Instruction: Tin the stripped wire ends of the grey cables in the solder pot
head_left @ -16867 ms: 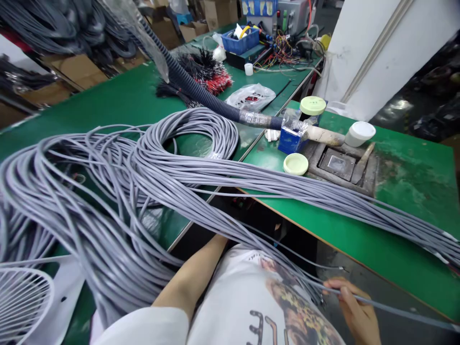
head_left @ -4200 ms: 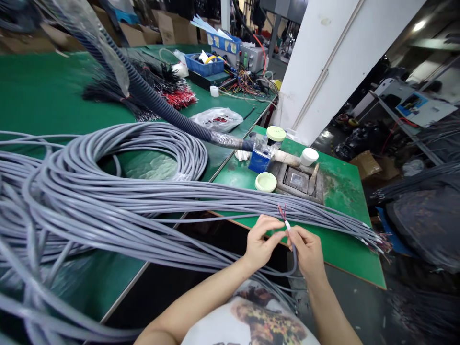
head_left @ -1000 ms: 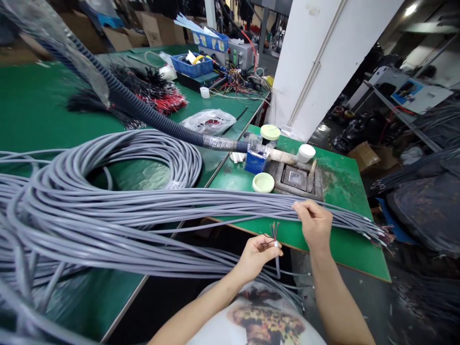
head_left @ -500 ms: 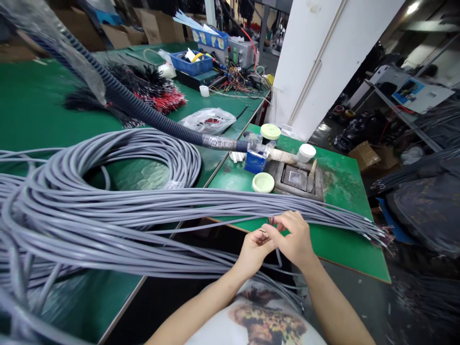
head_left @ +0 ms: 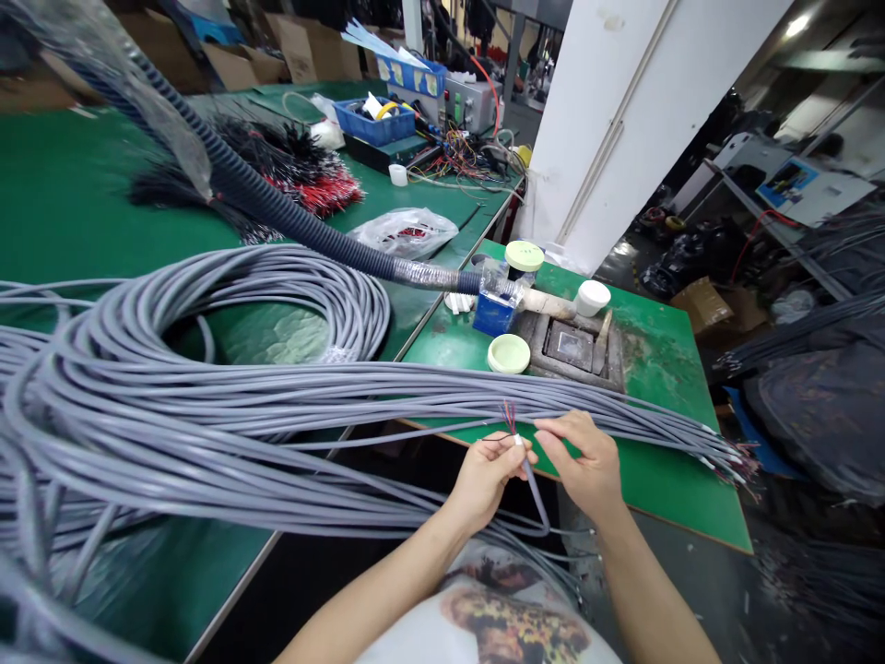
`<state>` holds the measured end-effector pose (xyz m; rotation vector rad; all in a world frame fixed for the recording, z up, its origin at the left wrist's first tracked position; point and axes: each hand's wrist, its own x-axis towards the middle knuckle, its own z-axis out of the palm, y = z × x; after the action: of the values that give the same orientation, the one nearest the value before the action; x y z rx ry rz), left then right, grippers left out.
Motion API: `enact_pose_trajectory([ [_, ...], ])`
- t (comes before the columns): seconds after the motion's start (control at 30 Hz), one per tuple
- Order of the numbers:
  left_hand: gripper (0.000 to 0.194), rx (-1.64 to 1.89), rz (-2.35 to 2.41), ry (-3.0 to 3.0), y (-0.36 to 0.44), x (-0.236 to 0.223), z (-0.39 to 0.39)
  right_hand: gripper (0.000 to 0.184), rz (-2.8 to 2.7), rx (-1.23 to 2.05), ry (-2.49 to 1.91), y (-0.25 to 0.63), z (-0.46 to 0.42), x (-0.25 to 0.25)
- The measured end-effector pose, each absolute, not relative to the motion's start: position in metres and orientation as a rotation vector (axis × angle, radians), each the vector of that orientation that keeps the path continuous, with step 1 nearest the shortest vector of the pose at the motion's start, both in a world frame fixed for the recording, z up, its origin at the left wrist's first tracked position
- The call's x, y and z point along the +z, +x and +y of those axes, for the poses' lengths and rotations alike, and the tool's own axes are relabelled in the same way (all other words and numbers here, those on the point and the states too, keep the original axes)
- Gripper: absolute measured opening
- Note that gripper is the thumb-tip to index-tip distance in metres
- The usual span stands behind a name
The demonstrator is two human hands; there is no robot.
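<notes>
Grey multi-core cable (head_left: 532, 498) end was pinched in the L hand (head_left: 488, 481), btwn thumb & fingers, right at a short white sleeve (head_left: 517, 441). Thin coloured cores (head_left: 510, 417) fanned up out of the sleeve (too fine to count), & the grey jacket dropped below the hand into a tight V-shaped bend. R hand (head_left: 579, 464) was open & held nothing, close beside the L hand but not touching it. Its fingertips (head_left: 543, 435) reached toward the cores, just under a long loose bundle of grey cables (head_left: 290, 406) (can't tell if they touched it). That bundle lay across the edge of a small green workbench (head_left: 664, 470), w/ stripped ends (head_left: 731, 461) fanned out at far right of view. A big grey cable coil (head_left: 352, 318) sat on a long green table (head_left: 83, 203) to the left.

On the small bench, above the bundle, were a square metal plate in a grimy frame (head_left: 571, 346), a pale green lid (head_left: 508, 353), a blue box (head_left: 496, 314) & a white cap (head_left: 593, 298). Black corrugated conduit (head_left: 277, 221) ran across the long table, past bunches of black & red wires (head_left: 297, 175), a clear plastic bag (head_left: 394, 232) & a blue crate (head_left: 366, 124)
</notes>
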<state>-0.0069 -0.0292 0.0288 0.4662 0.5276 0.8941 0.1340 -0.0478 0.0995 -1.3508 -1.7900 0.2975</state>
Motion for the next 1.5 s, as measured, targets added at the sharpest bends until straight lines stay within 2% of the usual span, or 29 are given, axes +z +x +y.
enact_pose_trajectory([
  [0.17, 0.025, 0.863, 0.483, 0.288, -0.013, 0.038, -0.017, 0.044, -2.088, 0.198, -1.154, 0.152, -0.053, 0.093],
  [0.3, 0.024, 0.867, 0.414, 0.247, -0.013, 0.045, -0.011, 0.051, -2.326, 0.121, -1.036, 0.150, -0.052, 0.087],
  [0.7, 0.026, 0.878, 0.435, 0.413, -0.011, 0.061, 0.005, 0.046, -2.207, -0.047, -0.998, 0.153, -0.031, 0.092],
  [0.8, 0.026, 0.930, 0.538, 0.645, -0.017, 0.074, 0.003, 0.037, -1.974, -0.020, -1.102, 0.164, -0.021, 0.103],
  [0.93, 0.015, 1.003, 0.476, 1.203, -0.032, 0.096, -0.010, 0.019, -1.640, 0.015, -1.344, 0.177, 0.007, 0.117],
  [1.03, 0.017, 1.008, 0.374, 1.541, -0.040, 0.104, -0.016, 0.019, -1.578, 0.077, -1.433, 0.181, 0.036, 0.121],
  [1.23, 0.024, 1.097, 0.477, 1.804, -0.038, 0.080, -0.010, 0.025, -1.712, 0.106, -1.585, 0.176, 0.087, 0.112],
  [1.5, 0.025, 1.149, 0.751, 1.880, -0.037, 0.045, 0.001, 0.022, -1.895, -0.069, -1.677, 0.160, 0.107, 0.105],
])
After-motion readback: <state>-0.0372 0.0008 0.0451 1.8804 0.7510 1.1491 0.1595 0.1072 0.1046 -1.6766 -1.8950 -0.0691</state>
